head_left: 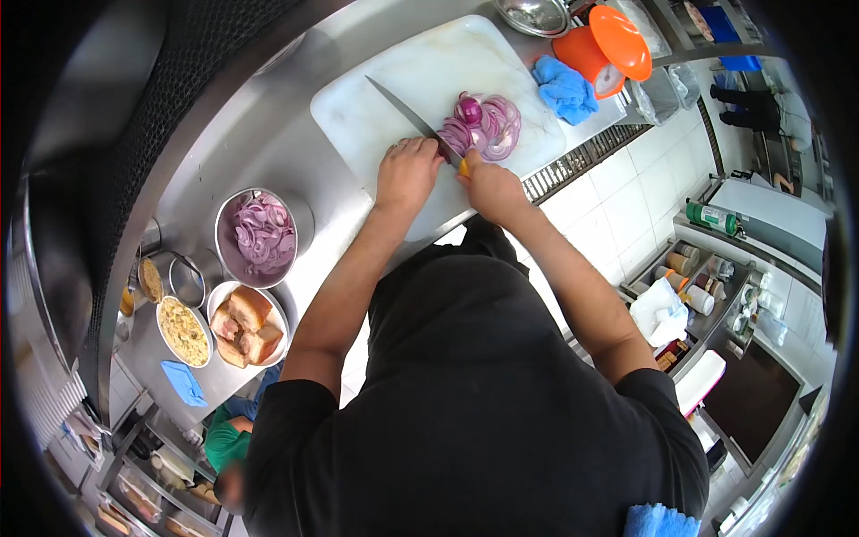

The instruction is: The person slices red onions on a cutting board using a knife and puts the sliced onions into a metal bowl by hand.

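At upper centre, the right hand (494, 186) wraps the knife (401, 107) near sliced onion (502, 123), presumably for control; the left hand (407, 176) curls its fingers (413, 146), hold unclear, likely for safety.

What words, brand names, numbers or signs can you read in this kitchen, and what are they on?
None can be read for certain.
Green container: a pale label, its print too small and blurred to read.
Orange item by the blue cloth: a pale round face, any markings too small to read.
Knife and cutting board: no lettering that I can make out.
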`<state>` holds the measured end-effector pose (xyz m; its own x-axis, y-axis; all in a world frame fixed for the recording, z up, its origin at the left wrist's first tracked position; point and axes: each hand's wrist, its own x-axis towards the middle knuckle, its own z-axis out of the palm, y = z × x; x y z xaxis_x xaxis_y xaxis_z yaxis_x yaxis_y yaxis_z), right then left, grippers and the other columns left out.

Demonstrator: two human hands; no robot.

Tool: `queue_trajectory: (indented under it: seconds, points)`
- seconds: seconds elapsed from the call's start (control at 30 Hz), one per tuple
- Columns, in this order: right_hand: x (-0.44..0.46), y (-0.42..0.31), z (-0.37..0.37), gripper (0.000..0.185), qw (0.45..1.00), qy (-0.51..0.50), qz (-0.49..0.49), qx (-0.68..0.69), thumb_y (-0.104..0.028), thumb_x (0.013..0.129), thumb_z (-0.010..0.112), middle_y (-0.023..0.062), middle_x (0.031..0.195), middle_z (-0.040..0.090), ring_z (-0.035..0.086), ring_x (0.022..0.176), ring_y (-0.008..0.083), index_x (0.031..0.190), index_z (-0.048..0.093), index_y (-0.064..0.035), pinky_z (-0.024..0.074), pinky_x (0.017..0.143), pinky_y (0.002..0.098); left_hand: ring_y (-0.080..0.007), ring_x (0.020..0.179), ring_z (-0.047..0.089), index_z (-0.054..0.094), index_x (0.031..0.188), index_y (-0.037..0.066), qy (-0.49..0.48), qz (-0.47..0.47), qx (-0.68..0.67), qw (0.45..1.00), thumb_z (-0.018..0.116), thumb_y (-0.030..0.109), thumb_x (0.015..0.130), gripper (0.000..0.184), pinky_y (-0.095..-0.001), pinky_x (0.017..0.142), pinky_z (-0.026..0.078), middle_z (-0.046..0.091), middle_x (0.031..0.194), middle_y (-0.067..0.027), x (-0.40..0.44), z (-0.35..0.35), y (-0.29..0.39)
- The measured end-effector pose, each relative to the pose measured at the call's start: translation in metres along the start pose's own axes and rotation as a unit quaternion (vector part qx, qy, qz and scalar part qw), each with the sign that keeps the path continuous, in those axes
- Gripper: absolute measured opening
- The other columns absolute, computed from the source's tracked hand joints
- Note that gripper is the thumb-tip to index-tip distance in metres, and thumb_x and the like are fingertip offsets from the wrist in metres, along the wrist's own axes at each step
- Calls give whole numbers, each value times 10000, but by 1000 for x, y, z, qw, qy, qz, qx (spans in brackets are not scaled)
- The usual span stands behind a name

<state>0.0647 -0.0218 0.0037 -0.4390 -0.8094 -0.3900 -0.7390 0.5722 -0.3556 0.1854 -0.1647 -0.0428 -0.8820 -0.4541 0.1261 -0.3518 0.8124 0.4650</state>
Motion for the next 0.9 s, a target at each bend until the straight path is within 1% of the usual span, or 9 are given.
queue_trajectory:
  seconds: [0.03, 0.13, 0.23, 0.33, 0.43, 0.53, 0.57, 0.67, 0.9]
  points:
    - [1, 4, -5, 337, 1000, 11, -3, 1, -289, 1059, 627, 211, 881, 764, 761, 868, 428, 1194, 523, 2, 589, 753, 546, -297, 1065, 703, 707, 1012, 84, -8, 5, 14, 1000, 790, 205, 905, 181, -444, 942, 548, 744, 1105, -91, 0, -1, 1]
    - [-3, 7, -25, 339, 999, 37, -7, 13, -306, 1051, 643, 224, 895, 758, 752, 884, 439, 1197, 529, -22, 573, 753, 564, -331, 1053, 695, 731, 1081, 72, 33, 40, 25, 998, 803, 159, 887, 224, -449, 916, 566, 729, 1109, -102, -3, -1, 5]
    - [-18, 9, -36, 346, 998, 51, 13, 36, -319, 1046, 653, 234, 895, 753, 746, 879, 443, 1207, 529, -39, 565, 748, 570, -329, 1081, 692, 738, 1122, 73, 29, 41, -8, 999, 784, 136, 903, 232, -441, 939, 560, 733, 1134, -104, -6, -5, 0]
    - [-33, 18, -24, 342, 996, 47, 24, 70, -320, 1042, 658, 236, 889, 748, 738, 872, 454, 1204, 530, -47, 561, 754, 578, -325, 1131, 680, 741, 1150, 83, 51, -17, -83, 995, 757, 110, 921, 231, -424, 964, 548, 733, 1184, -92, -6, -11, -15]
    - [-47, 26, 3, 351, 993, 18, -8, 115, -313, 1035, 670, 231, 884, 740, 727, 869, 467, 1205, 532, -38, 555, 762, 581, -331, 1148, 677, 747, 1147, 91, 125, -51, -44, 990, 741, 99, 932, 216, -423, 984, 534, 733, 1216, -92, 12, -31, -14]
    - [-56, 28, 18, 356, 992, -25, -32, 118, -315, 1034, 673, 229, 894, 737, 728, 888, 461, 1205, 536, -34, 556, 772, 572, -351, 1060, 680, 744, 1116, 80, 161, 23, -34, 986, 754, 99, 901, 216, -463, 945, 515, 728, 1164, -105, 45, -41, 0]
    - [-57, 28, 22, 352, 992, -18, -33, 119, -316, 1033, 675, 225, 899, 735, 730, 902, 454, 1188, 538, -31, 559, 783, 564, -346, 1025, 689, 742, 1088, 87, 139, 41, -36, 989, 758, 87, 894, 195, -470, 947, 514, 725, 1129, -104, 55, -43, 5]
    - [-55, 28, 21, 347, 994, -19, -32, 104, -313, 1033, 673, 224, 904, 740, 734, 888, 449, 1171, 540, -24, 563, 769, 565, -339, 1032, 689, 730, 1056, 88, 98, 31, -49, 993, 766, 74, 884, 176, -467, 948, 513, 720, 1096, -100, 72, -49, 12]
    - [-51, 28, 2, 350, 994, 41, 12, 101, -308, 1030, 676, 224, 888, 745, 740, 848, 440, 1170, 550, -13, 574, 738, 559, -352, 922, 702, 711, 996, 62, 67, -61, -120, 989, 762, 47, 884, 124, -472, 843, 547, 715, 972, -116, 39, -48, 17]
